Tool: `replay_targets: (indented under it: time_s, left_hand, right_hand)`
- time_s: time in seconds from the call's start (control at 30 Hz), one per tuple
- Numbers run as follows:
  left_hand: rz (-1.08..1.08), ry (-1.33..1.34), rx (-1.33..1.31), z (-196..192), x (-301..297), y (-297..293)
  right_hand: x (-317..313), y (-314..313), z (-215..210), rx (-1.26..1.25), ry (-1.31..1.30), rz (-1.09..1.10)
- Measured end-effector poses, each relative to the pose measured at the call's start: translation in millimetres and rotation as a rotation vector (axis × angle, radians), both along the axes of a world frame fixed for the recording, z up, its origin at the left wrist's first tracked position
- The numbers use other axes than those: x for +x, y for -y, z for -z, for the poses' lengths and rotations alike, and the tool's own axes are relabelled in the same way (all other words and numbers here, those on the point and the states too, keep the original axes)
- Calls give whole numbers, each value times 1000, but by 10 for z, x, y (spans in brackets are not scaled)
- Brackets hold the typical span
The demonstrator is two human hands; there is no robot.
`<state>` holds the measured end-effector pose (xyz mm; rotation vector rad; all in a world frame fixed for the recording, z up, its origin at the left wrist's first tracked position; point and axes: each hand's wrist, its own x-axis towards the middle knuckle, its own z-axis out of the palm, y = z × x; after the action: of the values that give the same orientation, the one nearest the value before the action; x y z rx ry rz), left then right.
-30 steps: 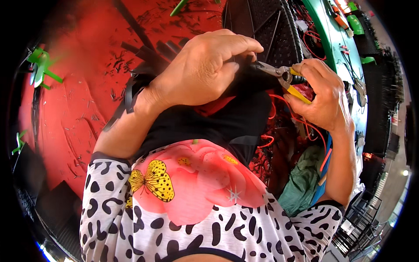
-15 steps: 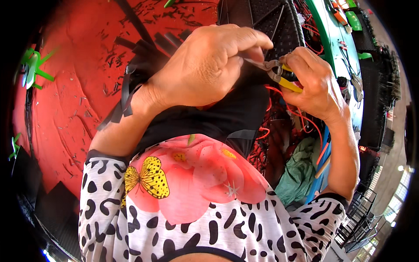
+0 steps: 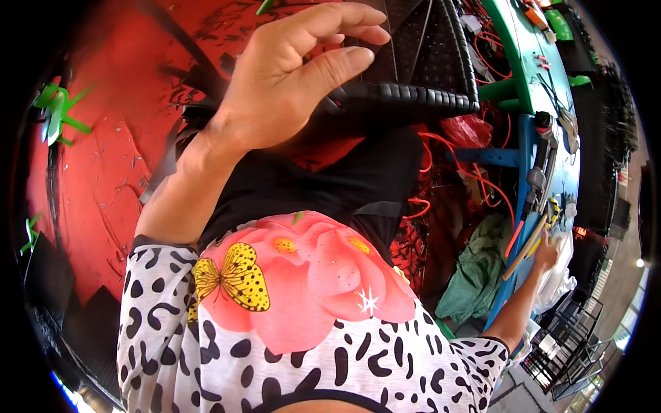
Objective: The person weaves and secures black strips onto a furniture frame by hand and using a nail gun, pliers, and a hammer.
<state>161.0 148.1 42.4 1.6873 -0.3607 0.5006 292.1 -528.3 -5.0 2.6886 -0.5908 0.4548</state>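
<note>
My left hand [image 3: 282, 79] is raised over a black woven wicker piece [image 3: 434, 58], its thumb and fingers loosely curved and apart, with nothing between them. The wicker piece has a thick wrapped edge and lies across the far side of my lap. Off to the right, my right hand [image 3: 546, 253] is stretched out to the light green bench top. Its fingers are around the handle end of yellow-handled pliers [image 3: 553, 212]; the hand is small in view and the grip is partly hidden.
On the bench [image 3: 568, 165] lie a black air tool [image 3: 540, 162] and a wooden stick [image 3: 521, 253]. Red hose [image 3: 475, 180] loops below, beside a green cloth sack [image 3: 475, 275]. Black scraps litter the red floor [image 3: 103, 186]; a green stool [image 3: 58, 113] stands at left.
My right hand has carried the pliers from the wicker piece to the bench at the right. My left hand has moved up and left, its fingers loosened, and the wicker edge now shows.
</note>
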Motion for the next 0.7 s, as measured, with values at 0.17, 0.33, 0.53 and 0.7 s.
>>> replay_targets:
  time_s: [0.17, 0.33, 0.53, 0.7]
  left_hand:
    - [47, -58, -81, -30, -41, -2]
    - [104, -50, -123, -91, -59, 35]
    - [97, -62, -118, -139, -47, -13]
    - [-127, 75, 92, -166, -174, 47]
  right_hand:
    - [260, -1484, -334, 840, 222, -727]
    - [-275, -4092, -650, 742, -71, -1507]
    - [-687, -5327, -808, 833, -456, -1624]
    - [-772, -5058, -738, 984, -170, -1729]
